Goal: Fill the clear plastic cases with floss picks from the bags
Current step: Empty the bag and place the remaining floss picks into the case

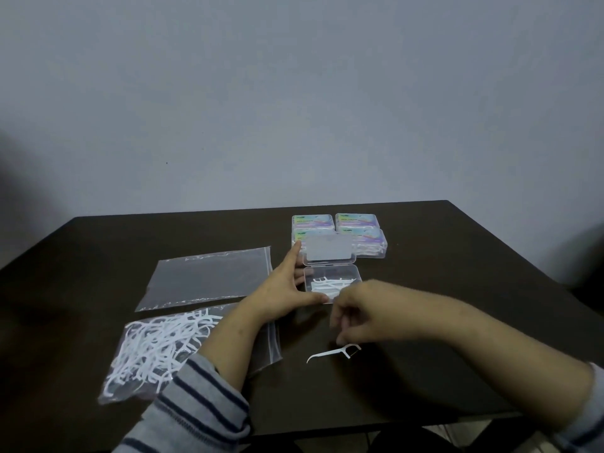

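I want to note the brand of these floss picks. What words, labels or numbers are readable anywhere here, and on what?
Nothing can be read with certainty.
Closed cases at the far side of the table: colourful lid labels with print, too blurred and small to read.
Open case: no print visible.
The empty bag, the bag of floss picks and the loose floss pick: no print visible.

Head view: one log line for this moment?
left hand steadies open case | right hand above loose pick, grip unclear | full bag near left
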